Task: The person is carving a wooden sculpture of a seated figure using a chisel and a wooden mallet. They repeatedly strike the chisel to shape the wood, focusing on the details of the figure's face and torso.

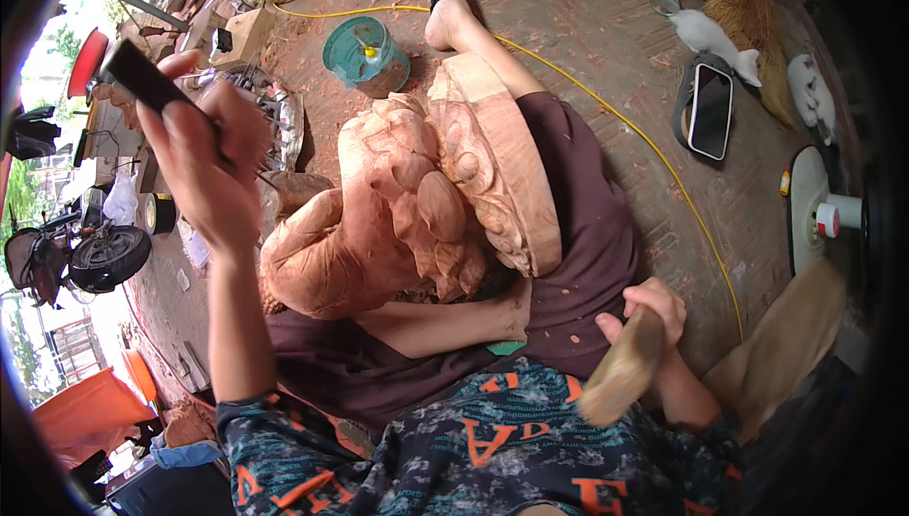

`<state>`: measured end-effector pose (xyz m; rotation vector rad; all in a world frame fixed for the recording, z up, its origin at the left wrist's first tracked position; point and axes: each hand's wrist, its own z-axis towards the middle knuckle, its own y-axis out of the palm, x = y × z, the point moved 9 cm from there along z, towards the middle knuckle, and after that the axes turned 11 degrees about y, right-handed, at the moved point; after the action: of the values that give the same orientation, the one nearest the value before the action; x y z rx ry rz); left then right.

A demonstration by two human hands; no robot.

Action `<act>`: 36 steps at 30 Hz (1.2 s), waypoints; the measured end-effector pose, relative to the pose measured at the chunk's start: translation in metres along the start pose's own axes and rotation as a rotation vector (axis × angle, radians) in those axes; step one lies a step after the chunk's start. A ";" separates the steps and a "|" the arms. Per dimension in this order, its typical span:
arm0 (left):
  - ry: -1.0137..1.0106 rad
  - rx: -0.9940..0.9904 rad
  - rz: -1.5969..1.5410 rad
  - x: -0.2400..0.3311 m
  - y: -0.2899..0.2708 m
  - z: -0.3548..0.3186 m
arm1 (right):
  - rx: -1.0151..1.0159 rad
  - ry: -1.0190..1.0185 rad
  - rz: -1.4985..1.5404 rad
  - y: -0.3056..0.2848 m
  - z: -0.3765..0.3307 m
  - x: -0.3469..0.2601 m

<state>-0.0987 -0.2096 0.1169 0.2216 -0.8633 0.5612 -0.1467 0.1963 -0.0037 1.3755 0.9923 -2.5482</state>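
A large reddish-brown wood carving (317,256) lies on its side between my legs, with a rounded body and a broad carved base (511,166). My left hand (213,156) is raised to the left of it, apart from the wood. Its fingers are wrapped round a dark, flat, bar-shaped object (147,78); the kind is unclear and the hand is slightly blurred. Low on the right, by my thigh, my right hand (661,310) grips a wooden mallet (620,374), whose worn pale end points down toward my shirt.
Beyond the carving stands a teal bucket (346,47). A yellow cord (653,142) curves across the floor. To the right are a phone (710,111), two white kittens (710,35), a broom (753,19) and a fan (810,213). A motorbike (104,256) stands at left.
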 end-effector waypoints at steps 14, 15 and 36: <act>0.607 -0.802 0.338 0.049 0.212 -0.165 | 0.067 -0.079 -0.108 -0.049 -0.019 0.002; 0.608 -0.784 0.346 0.048 0.211 -0.166 | 0.056 -0.093 -0.101 -0.047 -0.018 0.000; 0.693 -0.638 0.532 0.039 0.208 -0.173 | 0.004 -0.606 -0.413 -0.050 -0.003 -0.021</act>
<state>-0.0794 0.0479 0.0285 -0.7706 -0.3718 0.7565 -0.1501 0.2322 0.0365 0.3452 1.2204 -2.9514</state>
